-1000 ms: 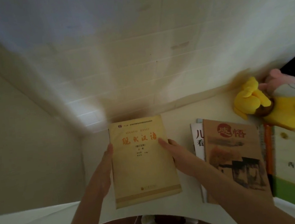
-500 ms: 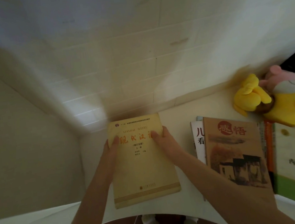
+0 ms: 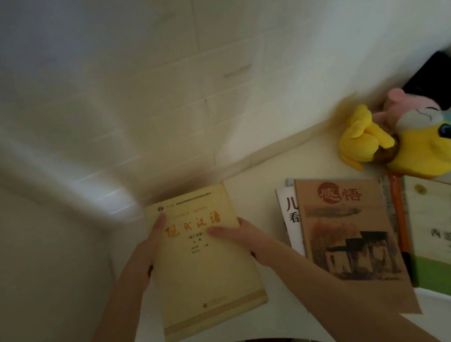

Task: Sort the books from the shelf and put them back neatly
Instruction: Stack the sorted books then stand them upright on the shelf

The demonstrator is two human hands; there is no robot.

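A yellow book (image 3: pixel 211 275) with red characters lies flat in the left corner of the white shelf (image 3: pixel 262 183). My left hand (image 3: pixel 149 251) grips its left edge, thumb on the cover. My right hand (image 3: pixel 241 237) grips its right edge, thumb laid across the cover near the title. To the right a brown-covered book (image 3: pixel 348 235) lies on top of a white book (image 3: pixel 289 214). Farther right is a green and white book (image 3: pixel 450 231) on an orange-spined one (image 3: pixel 398 215).
A yellow plush toy (image 3: pixel 414 144) and a pink plush (image 3: pixel 398 104) sit at the back right against the wall. A dark object (image 3: pixel 434 79) lies behind them. A side wall (image 3: pixel 29 251) closes the shelf on the left. The floor and feet show below the front edge.
Both hands slid from beside the yellow book onto it; their thumbs now lie on the cover. The book has barely moved.
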